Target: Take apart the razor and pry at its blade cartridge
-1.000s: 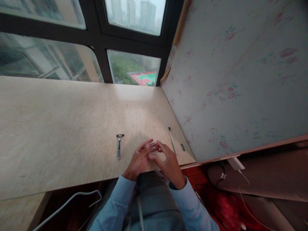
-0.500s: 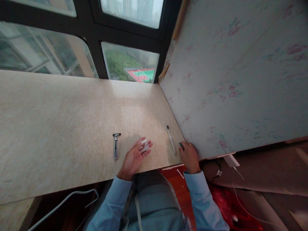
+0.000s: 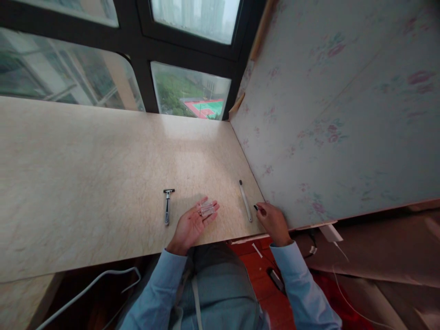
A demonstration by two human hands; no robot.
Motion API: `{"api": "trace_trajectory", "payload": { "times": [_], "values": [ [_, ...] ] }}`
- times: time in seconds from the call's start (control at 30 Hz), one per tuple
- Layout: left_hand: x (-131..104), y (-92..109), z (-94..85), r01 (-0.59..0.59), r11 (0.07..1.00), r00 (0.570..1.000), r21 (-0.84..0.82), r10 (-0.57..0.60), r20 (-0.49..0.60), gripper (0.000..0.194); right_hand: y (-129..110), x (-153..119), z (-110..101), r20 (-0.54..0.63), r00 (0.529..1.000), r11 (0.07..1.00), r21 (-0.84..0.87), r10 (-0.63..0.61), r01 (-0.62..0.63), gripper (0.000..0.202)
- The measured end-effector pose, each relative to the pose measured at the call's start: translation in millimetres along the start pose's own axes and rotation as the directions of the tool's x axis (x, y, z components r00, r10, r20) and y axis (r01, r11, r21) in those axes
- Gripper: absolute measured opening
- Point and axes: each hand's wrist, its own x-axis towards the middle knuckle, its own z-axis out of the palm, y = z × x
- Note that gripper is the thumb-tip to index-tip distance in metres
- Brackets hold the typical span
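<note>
My left hand (image 3: 192, 223) is turned palm up, fingers spread, supporting a small clear plastic case (image 3: 207, 209) across its fingers. A small dark piece (image 3: 256, 207) is pinched between the thumb and finger of my right hand (image 3: 272, 221); its exact kind is too small to make out. Just left of that hand, a white stick-like item with a dark tip (image 3: 245, 201) lies on the pale marbled surface (image 3: 113, 183). To the left of my left hand rests a razor (image 3: 167, 206), its head pointing toward the window.
A flower-patterned panel (image 3: 309, 114) rises along the right side, near my right hand. Dark window frames (image 3: 189, 48) stand behind the surface. Below its front edge are a bent white tube (image 3: 103, 277) at left and a white adapter with a cable (image 3: 331, 233) at right.
My right hand has turned slightly, and the dark piece now sticks out from its fingertips. The clear case has shifted a little on my left fingers. The view has moved slightly.
</note>
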Motion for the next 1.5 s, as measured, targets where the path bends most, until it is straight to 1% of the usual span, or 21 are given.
{"api": "trace_trajectory", "payload": {
  "times": [0.07, 0.1, 0.17, 0.27, 0.33, 0.4, 0.47, 0.53, 0.6, 0.67, 0.77, 0.97, 1.17, 1.4, 1.5],
  "values": [
    [0, -1, 0.0, -0.001, 1.000, 1.000, -0.001, 0.001, -0.004, 0.052, -7, -2, 1, -0.071, 0.997, 0.987, 0.160, 0.013, -0.001, 0.026],
    [-1, -1, 0.1, -0.004, 1.000, 1.000, 0.002, 0.004, -0.003, 0.052, -13, -2, 0, -0.113, 0.993, 0.964, 0.265, 0.025, 0.006, 0.025],
    [-2, -2, 0.3, -0.021, 1.000, 1.000, 0.018, 0.021, 0.013, 0.053, -30, -3, -2, -0.174, 0.984, 0.888, 0.457, 0.037, 0.048, 0.024],
    [-4, -5, -0.1, -0.055, 0.997, 0.997, 0.054, 0.052, 0.051, 0.056, -64, -2, -8, -0.185, 0.983, 0.783, 0.609, -0.013, 0.125, 0.018],
    [-5, -6, -1.2, -0.062, 0.995, 0.996, 0.075, 0.056, 0.076, 0.057, -87, 0, -10, -0.225, 0.971, 0.734, 0.646, -0.079, 0.210, 0.016],
    [-4, -8, -2.8, -0.062, 0.994, 0.994, 0.090, 0.053, 0.094, 0.058, -105, 5, -8, -0.277, 0.940, 0.722, 0.608, -0.198, 0.331, 0.016],
    [-3, -9, -4.5, -0.067, 0.993, 0.994, 0.095, 0.058, 0.094, 0.057, -116, 11, 0, -0.312, 0.889, 0.730, 0.510, -0.336, 0.455, 0.018],
    [-2, -10, -5.7, -0.070, 0.994, 0.995, 0.086, 0.063, 0.076, 0.053, -121, 17, 9, -0.310, 0.839, 0.745, 0.390, -0.447, 0.541, 0.019],
    [-1, -11, -6.1, -0.065, 0.995, 0.996, 0.070, 0.061, 0.060, 0.051, -121, 21, 16, -0.281, 0.807, 0.751, 0.300, -0.520, 0.589, 0.019],
    [-1, -11, -5.5, -0.055, 0.997, 0.997, 0.053, 0.052, 0.049, 0.051, -120, 23, 19, -0.254, 0.782, 0.742, 0.252, -0.569, 0.621, 0.019],
    [-2, -12, -3.7, -0.046, 0.998, 0.999, 0.033, 0.045, 0.027, 0.052, -117, 24, 18, -0.234, 0.753, 0.718, 0.228, -0.615, 0.658, 0.020],
    [-3, -11, -1.2, -0.016, 0.999, 1.000, 0.050, 0.017, -0.013, 0.046, -114, 28, 18, -0.282, 0.682, 0.657, 0.190, -0.675, 0.729, 0.023],
    [-2, -11, -1.6, -0.021, 0.998, 1.000, 0.052, 0.021, -0.001, 0.040, -115, 28, 20, -0.262, 0.685, 0.654, 0.206, -0.680, 0.728, 0.019],
    [-1, -12, -3.4, -0.036, 0.999, 0.999, 0.032, 0.036, 0.012, 0.038, -119, 24, 19, -0.226, 0.676, 0.656, 0.167, -0.701, 0.736, 0.021],
    [-1, -13, -4.4, -0.045, 0.999, 0.999, 0.024, 0.044, 0.004, 0.037, -118, 22, 18, -0.191, 0.691, 0.666, 0.186, -0.697, 0.723, 0.022]
  ]
}}
